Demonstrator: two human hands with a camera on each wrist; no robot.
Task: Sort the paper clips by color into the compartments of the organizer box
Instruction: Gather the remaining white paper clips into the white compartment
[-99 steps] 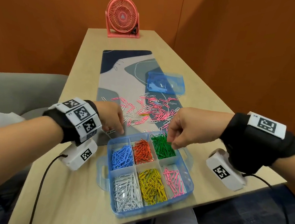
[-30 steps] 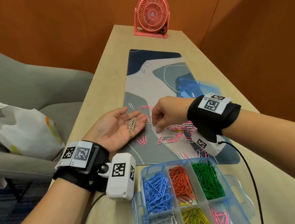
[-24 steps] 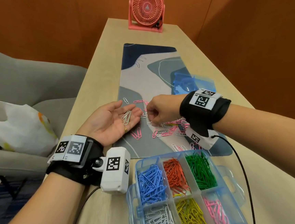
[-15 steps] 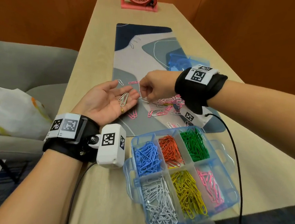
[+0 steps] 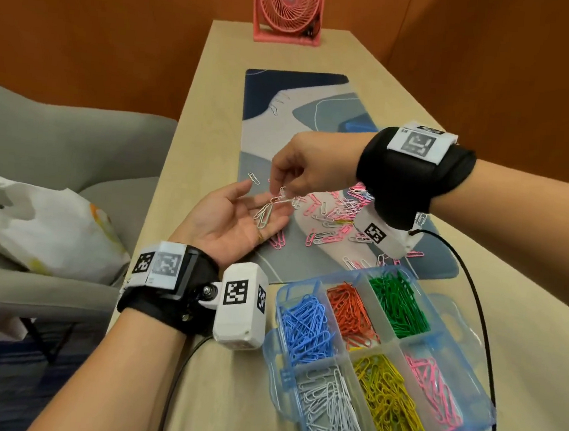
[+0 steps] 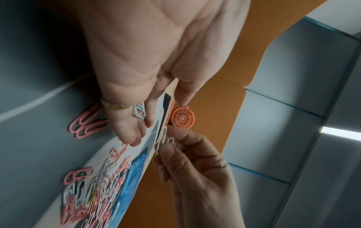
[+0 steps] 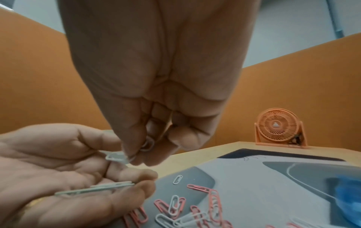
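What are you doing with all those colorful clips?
A person is sorting paper clips by color. The right hand pinches white clips and brings them over the left hand, which lies palm up with a few white clips on it. More pink and white clips lie loose on the desk mat. The organizer box nearby already has blue, orange, green, white, yellow and pink clips, each in its own compartment.

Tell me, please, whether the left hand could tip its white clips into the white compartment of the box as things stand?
Probably yes. The left hand lies palm up with white clips on it, and the white compartment is open, with nothing between them.
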